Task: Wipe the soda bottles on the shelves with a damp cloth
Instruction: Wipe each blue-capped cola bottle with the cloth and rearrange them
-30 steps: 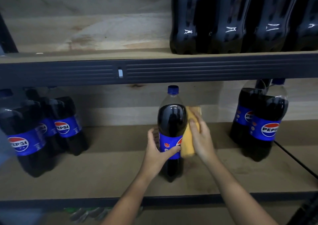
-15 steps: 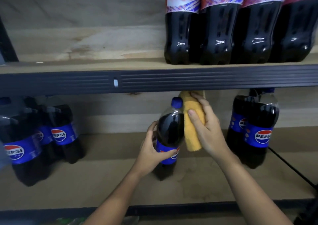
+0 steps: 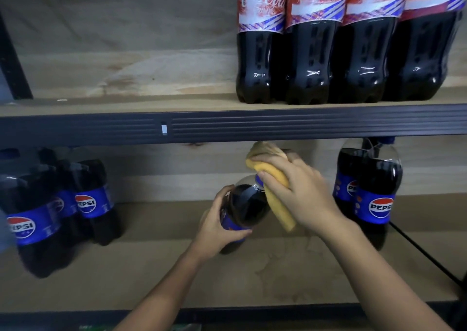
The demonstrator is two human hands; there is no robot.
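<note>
The lower shelf (image 3: pixel 156 275) is carrying a leaning bottle (image 3: pixel 246 210), tipped toward the person, its base apparently resting on the board. If the left hand (image 3: pixel 217 229) is loosening while the cloth is pushing sideways, I'd judge the bottle could be sliding out and knocking the two bottles (image 3: pixel 371 199) standing just beside on the right. The left hand is curling round the bottle's label band. The right hand (image 3: pixel 300 194) is gripping the yellow cloth (image 3: pixel 278 199), pressing it over the cap and neck.
</note>
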